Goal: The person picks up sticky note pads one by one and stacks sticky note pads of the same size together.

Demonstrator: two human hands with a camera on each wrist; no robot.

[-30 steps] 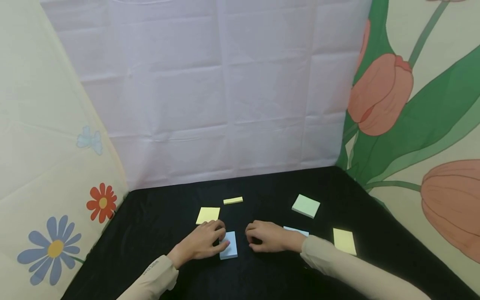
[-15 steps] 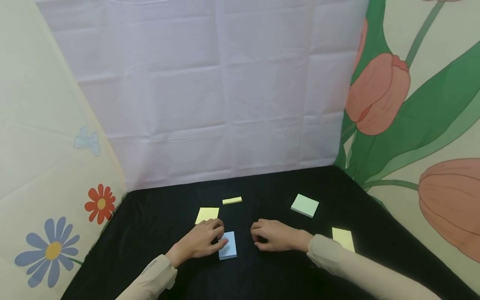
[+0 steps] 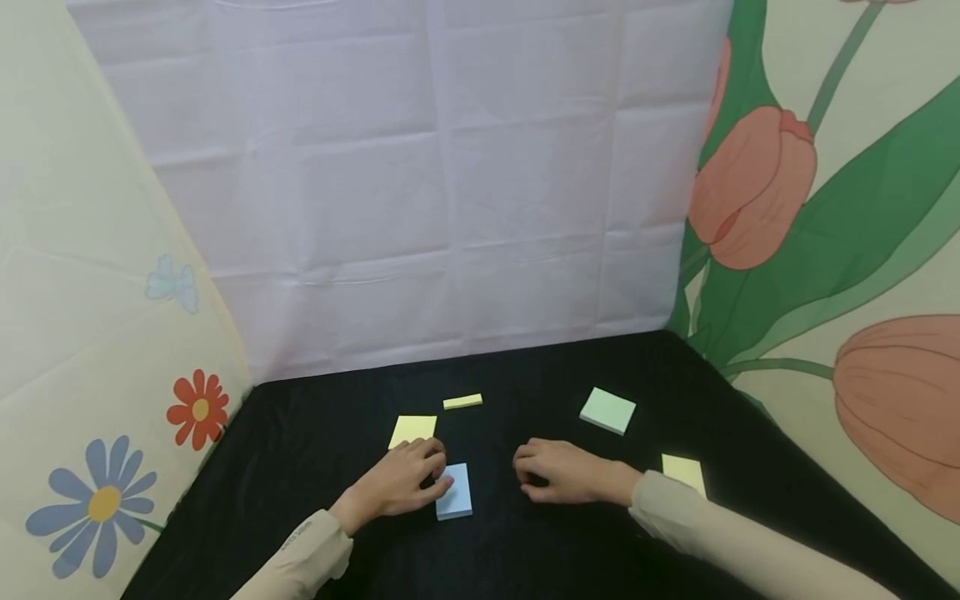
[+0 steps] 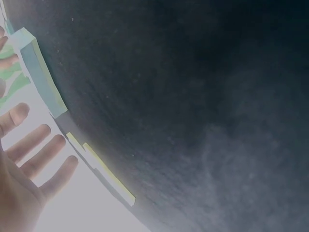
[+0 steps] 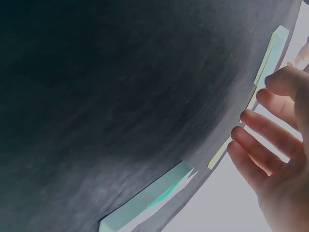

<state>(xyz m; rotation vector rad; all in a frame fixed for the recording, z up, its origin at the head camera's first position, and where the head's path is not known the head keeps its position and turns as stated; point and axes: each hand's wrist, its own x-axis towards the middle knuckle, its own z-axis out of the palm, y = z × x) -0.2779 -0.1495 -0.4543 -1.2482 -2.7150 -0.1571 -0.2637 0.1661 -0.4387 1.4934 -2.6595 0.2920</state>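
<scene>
A light blue sticky note pad [image 3: 459, 497] lies on the black cloth in front, and the thumb of my left hand [image 3: 397, 479] overlaps its left edge in the head view. In the left wrist view that hand [image 4: 29, 174] has its fingers loosely spread, with a blue pad [image 4: 42, 72] beyond the fingertips. To the right, my right hand [image 3: 562, 472] hovers with relaxed, slightly bent fingers and holds nothing. The right wrist view shows this hand [image 5: 275, 145] with its fingers apart. A yellow sticky note pad [image 3: 414, 427] sits just beyond the left hand.
A narrow yellow sticky note strip [image 3: 462, 402] lies farther back on the black cloth [image 3: 525, 550]. At back right is a pale green pad [image 3: 608, 410]; another yellow pad [image 3: 682, 472] is partly covered by the right sleeve. White and floral fabric hangs around the table.
My right hand has shifted right, away from the blue pad. Its forearm now hides a second blue thing that showed behind the wrist. The left hand has hardly moved.
</scene>
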